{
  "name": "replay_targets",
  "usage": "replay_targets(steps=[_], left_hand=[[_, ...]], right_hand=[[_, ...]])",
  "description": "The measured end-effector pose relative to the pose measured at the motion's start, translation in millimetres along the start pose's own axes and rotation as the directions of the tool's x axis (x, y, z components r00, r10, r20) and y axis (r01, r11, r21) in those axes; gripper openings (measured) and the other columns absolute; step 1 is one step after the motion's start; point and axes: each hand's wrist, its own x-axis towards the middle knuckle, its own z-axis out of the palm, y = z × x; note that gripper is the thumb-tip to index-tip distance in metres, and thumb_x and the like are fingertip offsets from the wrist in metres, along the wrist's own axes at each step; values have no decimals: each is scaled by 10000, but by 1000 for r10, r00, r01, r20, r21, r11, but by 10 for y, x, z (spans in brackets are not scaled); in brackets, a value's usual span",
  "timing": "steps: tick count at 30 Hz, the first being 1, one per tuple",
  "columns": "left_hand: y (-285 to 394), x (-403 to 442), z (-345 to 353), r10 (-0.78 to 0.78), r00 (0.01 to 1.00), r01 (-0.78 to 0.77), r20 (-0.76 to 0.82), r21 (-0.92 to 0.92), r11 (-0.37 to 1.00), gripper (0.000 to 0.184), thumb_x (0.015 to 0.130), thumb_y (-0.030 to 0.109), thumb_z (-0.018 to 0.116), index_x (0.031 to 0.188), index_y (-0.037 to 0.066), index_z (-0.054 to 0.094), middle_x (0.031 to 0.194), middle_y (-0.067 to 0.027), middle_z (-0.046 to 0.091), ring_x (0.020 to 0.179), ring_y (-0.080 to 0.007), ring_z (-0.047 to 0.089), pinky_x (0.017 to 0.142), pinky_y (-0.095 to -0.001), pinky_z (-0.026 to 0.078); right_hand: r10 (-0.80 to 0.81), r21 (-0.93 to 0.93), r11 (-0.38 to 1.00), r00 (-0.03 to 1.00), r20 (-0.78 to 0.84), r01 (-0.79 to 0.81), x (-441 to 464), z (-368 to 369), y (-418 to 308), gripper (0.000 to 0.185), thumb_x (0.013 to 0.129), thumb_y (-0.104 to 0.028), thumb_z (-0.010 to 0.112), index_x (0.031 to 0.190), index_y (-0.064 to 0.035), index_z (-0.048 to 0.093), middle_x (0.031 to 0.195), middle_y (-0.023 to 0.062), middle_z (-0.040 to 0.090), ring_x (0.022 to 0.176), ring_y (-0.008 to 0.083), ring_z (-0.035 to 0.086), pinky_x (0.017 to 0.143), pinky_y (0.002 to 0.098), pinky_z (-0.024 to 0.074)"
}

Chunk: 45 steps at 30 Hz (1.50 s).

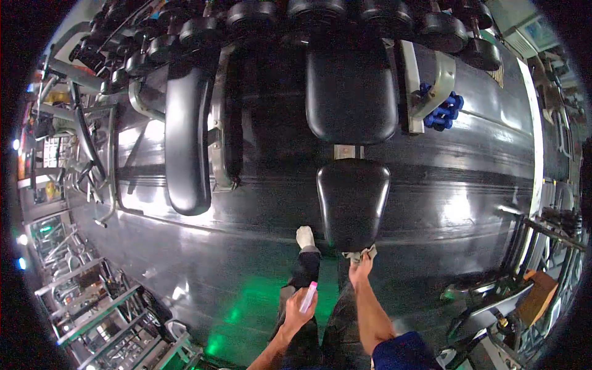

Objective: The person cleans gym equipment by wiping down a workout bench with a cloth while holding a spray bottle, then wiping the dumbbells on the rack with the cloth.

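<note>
My left hand (297, 310) is closed around a slim bottle (308, 296), pale with a pink top, held upright and slightly tilted above my legs. My right hand (361, 269) grips a light grey cloth (369, 252) against the near end of a black padded bench seat (353, 200). Beyond the seat lies the bench's larger back pad (351, 92), separated from it by a short gap with a metal bracket. What the bottle contains cannot be made out.
Another black bench (186, 142) stands to the left. Rows of dumbbells (251, 21) line the rack at the far side, with small blue dumbbells (443, 110) on the floor to the right. Gym machines (98, 302) stand at the left, and a brown box (538, 298) at the right. My shoe (304, 237) is beside the seat.
</note>
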Motion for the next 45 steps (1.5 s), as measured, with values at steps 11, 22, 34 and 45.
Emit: replay_targets(steps=[11, 22, 34, 45], left_hand=[[-238, -160, -451, -150, 989, 151, -11, 86, 985, 82, 835, 45, 690, 887, 13, 635, 755, -150, 635, 650, -289, 652, 588, -346, 494], [-290, -185, -567, -100, 994, 108, -48, 209, 972, 92, 848, 93, 687, 912, 34, 656, 789, -142, 648, 685, -329, 656, 593, -393, 517], [-269, -62, -320, -75, 995, 78, -61, 42, 996, 103, 831, 69, 705, 918, 35, 662, 795, -147, 650, 708, -339, 660, 606, -399, 516], [-93, 158, -257, -68, 998, 68, -2, 57, 996, 67, 857, 78, 680, 885, 31, 641, 777, -153, 634, 708, -361, 644, 594, -402, 503]], right_hand=[[544, 852, 406, 836, 65, -331, 73, 1509, 1219, 372, 980, -304, 457, 1235, -59, 575, 1253, 87, 595, 1166, 272, 557, 933, 429, 527], [243, 355, 841, 871, 426, -408, -410, 3399, 546, 290, 996, -161, 482, 1252, -45, 551, 1197, 96, 618, 1087, 245, 617, 933, 380, 533], [50, -147, -553, 209, 977, 820, 41, 2656, -460, 300, 828, -32, 600, 1095, -138, 689, 1211, 81, 560, 1252, 305, 488, 1053, 420, 446], [320, 16, -515, 175, 931, 857, 165, 2110, -1010, 384, 808, -20, 582, 1131, -199, 686, 1292, 28, 544, 1296, 218, 475, 1022, 354, 485]])
